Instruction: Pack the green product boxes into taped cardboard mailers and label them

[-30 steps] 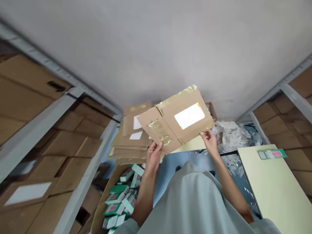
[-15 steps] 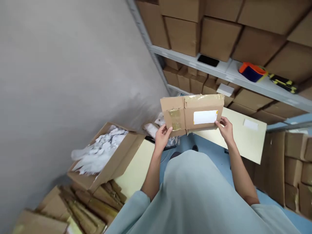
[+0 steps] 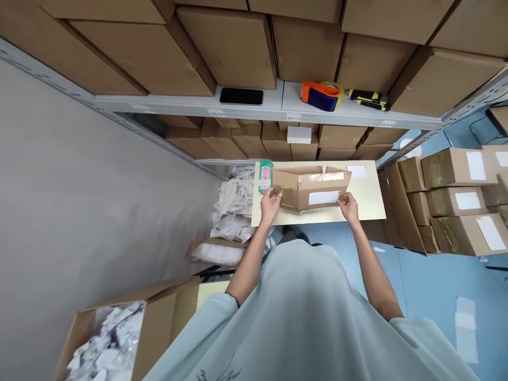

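A small brown cardboard box (image 3: 310, 186) with a white label and shiny tape is held over a pale yellow table (image 3: 369, 210). My left hand (image 3: 270, 203) grips its left end and my right hand (image 3: 348, 205) grips its right end, fingers curled on the cardboard. The box's top flaps stand partly open. A green and pink packet (image 3: 265, 177) lies on the table just left of the box. A white label (image 3: 357, 171) lies on the table behind the box's right end.
Metal shelving ahead carries large cartons, a black phone (image 3: 241, 96), an orange and blue tape dispenser (image 3: 321, 95) and a yellow-black tool (image 3: 368, 98). Labelled boxes (image 3: 456, 200) are stacked at right. White packing scraps (image 3: 234, 203) lie left of the table; an open carton (image 3: 119, 328) holds more.
The view swung round from the wall to the shelving. The flat cardboard, held in both hands all along, now sits low over the yellow table with its sides opened into a box shape.
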